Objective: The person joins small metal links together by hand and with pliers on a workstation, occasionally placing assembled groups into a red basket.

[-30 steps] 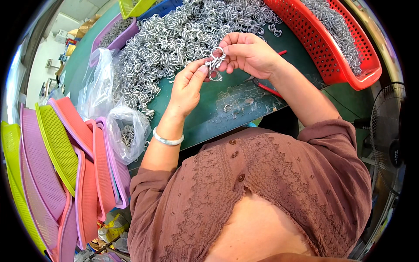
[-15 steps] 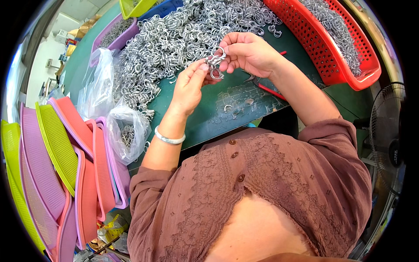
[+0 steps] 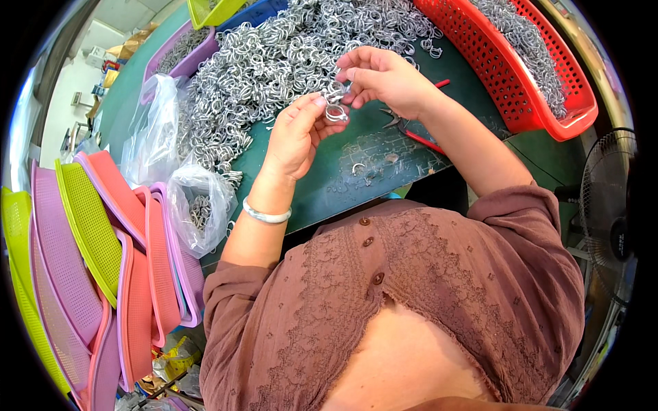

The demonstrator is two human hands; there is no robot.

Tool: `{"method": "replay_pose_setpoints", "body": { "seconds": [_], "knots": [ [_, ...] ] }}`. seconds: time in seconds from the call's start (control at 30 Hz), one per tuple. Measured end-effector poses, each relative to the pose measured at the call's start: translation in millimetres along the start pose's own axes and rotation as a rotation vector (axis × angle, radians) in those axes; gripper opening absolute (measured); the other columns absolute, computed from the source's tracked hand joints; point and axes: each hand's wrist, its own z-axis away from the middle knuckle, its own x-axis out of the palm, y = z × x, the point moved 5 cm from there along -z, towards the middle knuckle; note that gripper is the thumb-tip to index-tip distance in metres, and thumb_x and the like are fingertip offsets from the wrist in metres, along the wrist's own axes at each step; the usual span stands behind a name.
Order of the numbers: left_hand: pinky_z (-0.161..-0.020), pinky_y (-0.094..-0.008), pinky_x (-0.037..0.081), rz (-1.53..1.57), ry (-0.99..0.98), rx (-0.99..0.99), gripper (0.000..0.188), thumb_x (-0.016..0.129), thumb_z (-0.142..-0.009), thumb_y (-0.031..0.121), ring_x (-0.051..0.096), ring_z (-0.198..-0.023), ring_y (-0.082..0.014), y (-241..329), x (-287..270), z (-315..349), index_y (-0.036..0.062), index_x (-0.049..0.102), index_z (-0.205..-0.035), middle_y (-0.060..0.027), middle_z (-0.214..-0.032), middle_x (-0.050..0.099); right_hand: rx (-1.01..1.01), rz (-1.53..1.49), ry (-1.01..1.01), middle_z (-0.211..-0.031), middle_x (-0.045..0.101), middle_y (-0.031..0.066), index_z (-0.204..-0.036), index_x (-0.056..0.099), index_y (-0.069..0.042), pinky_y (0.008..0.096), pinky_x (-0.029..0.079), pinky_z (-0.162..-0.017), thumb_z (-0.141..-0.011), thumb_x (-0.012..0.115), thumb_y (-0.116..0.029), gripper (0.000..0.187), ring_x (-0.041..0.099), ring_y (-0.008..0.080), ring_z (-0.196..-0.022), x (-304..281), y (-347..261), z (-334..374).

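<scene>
The left hand [image 3: 293, 133] pinches metal rings [image 3: 335, 105] before the far pile [image 3: 274, 68]; the right hand [image 3: 385, 83] curls beside them, whether gripping I can't tell.

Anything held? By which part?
Left hand pinches a silver ring cluster at its left side; whether the right hand also grips it can't be told.

Loosened the right grip [image 3: 389, 83] and drew it slightly off the metal rings [image 3: 334, 105]; tipped the upper one down toward the left grip [image 3: 295, 133].
</scene>
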Motion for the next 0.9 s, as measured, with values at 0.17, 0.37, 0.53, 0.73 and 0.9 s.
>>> {"method": "replay_pose_setpoints", "body": {
  "seconds": [0.17, 0.37, 0.53, 0.73, 0.9],
  "knots": [
    [-0.079, -0.0351, 0.046, 0.283, 0.161, -0.041, 0.021, 0.043, -0.087, 0.019, 0.058, -0.084, -0.0218, -8, 6, 1, 0.0014, 0.052, -0.092, -0.0137, -0.091, 0.059, -0.324, 0.469, 0.230, -0.063, 0.056, 0.0038, -0.077, 0.055, 0.001, 0.0251, 0.042, -0.054, -0.078, 0.058, -0.018, 0.019, 0.050, 0.0086, -0.057, 5, -8, 24],
    [-0.081, -0.0352, 0.045, 0.376, 0.204, 0.024, 0.017, 0.043, -0.086, 0.017, 0.057, -0.084, -0.0209, -26, 5, 0, 0.0032, 0.051, -0.090, -0.0102, -0.089, 0.058, -0.240, 0.647, 0.231, -0.064, 0.058, 0.0111, -0.074, 0.056, 0.002, 0.0281, 0.045, -0.053, -0.073, 0.064, -0.025, 0.029, 0.056, 0.0171, -0.057, 19, 4, 30],
    [-0.087, -0.0370, 0.041, 0.348, 0.175, -0.014, 0.023, 0.043, -0.087, 0.019, 0.054, -0.093, -0.0221, -36, 8, 3, 0.0006, 0.052, -0.096, -0.0114, -0.099, 0.055, -0.221, 0.704, 0.267, -0.065, 0.058, 0.0120, -0.077, 0.056, 0.002, 0.0298, 0.045, -0.054, -0.073, 0.060, -0.017, 0.020, 0.057, 0.0191, -0.058, 14, 6, 26],
    [-0.072, -0.0286, 0.045, 0.429, 0.195, 0.059, 0.012, 0.051, -0.083, 0.012, 0.055, -0.076, -0.0148, -40, 1, 3, 0.0038, 0.055, -0.091, -0.0057, -0.083, 0.058, -0.451, 0.737, 0.154, -0.065, 0.053, 0.0013, -0.080, 0.054, 0.002, 0.0196, 0.039, -0.052, -0.077, 0.051, -0.003, 0.007, 0.046, 0.0040, -0.059, 25, 5, 27],
    [-0.068, -0.0266, 0.045, 0.267, 0.273, 0.011, 0.013, 0.050, -0.083, 0.010, 0.055, -0.071, -0.0131, -38, -11, 8, 0.0029, 0.055, -0.093, -0.0048, -0.082, 0.058, -0.326, 0.743, 0.222, -0.066, 0.050, -0.0013, -0.081, 0.053, 0.001, 0.0194, 0.037, -0.052, -0.077, 0.051, -0.003, 0.006, 0.044, 0.0035, -0.059, 12, 6, 17]
  ]
}}
